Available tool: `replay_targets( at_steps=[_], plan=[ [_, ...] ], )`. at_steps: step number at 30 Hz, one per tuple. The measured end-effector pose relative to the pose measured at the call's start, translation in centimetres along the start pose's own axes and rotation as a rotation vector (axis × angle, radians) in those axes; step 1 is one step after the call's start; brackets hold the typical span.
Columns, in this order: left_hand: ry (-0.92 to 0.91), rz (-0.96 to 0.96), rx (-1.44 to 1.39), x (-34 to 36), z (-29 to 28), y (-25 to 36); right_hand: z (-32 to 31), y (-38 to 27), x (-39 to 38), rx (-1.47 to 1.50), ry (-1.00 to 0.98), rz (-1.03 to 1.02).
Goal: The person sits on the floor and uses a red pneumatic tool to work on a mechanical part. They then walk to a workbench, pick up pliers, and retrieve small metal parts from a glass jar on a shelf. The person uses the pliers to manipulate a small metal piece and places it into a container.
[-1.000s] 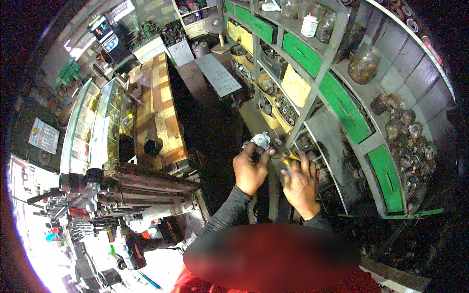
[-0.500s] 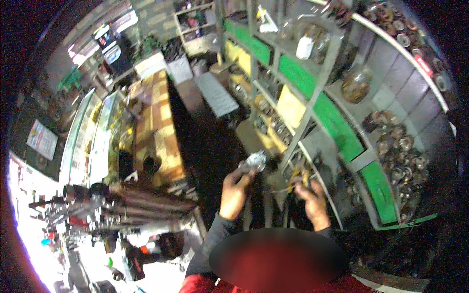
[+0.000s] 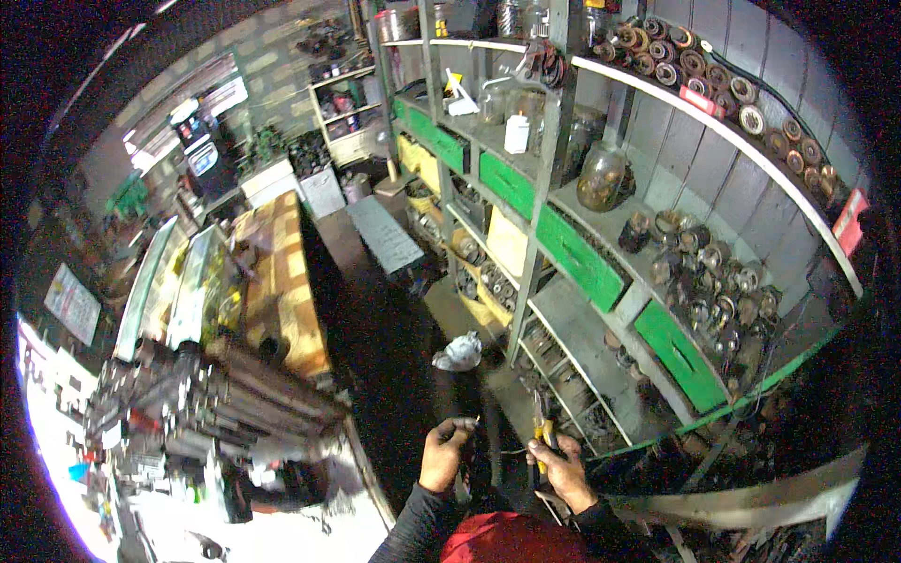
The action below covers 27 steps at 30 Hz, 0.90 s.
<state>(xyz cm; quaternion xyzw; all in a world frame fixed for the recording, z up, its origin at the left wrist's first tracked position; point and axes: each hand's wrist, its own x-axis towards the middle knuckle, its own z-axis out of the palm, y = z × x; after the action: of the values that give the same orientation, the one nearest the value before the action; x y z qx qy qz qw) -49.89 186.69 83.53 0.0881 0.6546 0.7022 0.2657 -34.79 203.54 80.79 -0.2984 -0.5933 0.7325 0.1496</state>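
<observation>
My left hand (image 3: 445, 458) is closed in a pinch, raised in front of my body. A small pale tip shows at its fingertips, too small to name. To its right, my right hand (image 3: 563, 469) is wrapped round the yellow handles of a pair of pliers (image 3: 542, 430), whose jaws point up and away from me. The two hands are apart. Beyond them a crumpled whitish bundle (image 3: 458, 352), perhaps a bag or cloth, lies on the dark floor.
Shelving with green drawers (image 3: 577, 253) runs along the right, loaded with metal parts (image 3: 718, 272) and a glass jar (image 3: 601, 178). On the left stand a brown-and-cream patterned counter (image 3: 282, 272) and a cluttered bench (image 3: 272, 441). A grey board (image 3: 385, 233) lies further ahead.
My view has tilted up and turned right, so more shelving shows. Both hands now sit lower in the picture. The pliers stay in my right hand; the whitish bundle now appears clear of my left hand.
</observation>
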Motion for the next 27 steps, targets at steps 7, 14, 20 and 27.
replay_targets(
  at_steps=[7,14,20,27],
  plan=[
    [0.512,0.443,0.467,-15.5,0.0,-0.6,-5.0,2.7,-11.5,-0.274,-0.115,-0.035],
    [0.605,0.066,0.402,-33.5,-14.0,-5.2,-9.1,7.9,-23.3,-0.495,-0.165,-0.205],
    [0.012,-0.127,1.552,-35.0,-34.2,-12.5,-10.3,15.2,-32.7,-0.547,-0.071,-0.057],
    [-0.140,0.668,1.564,-32.0,-36.4,-13.0,-9.4,29.5,-42.6,-0.791,0.459,-0.366]
  ],
)
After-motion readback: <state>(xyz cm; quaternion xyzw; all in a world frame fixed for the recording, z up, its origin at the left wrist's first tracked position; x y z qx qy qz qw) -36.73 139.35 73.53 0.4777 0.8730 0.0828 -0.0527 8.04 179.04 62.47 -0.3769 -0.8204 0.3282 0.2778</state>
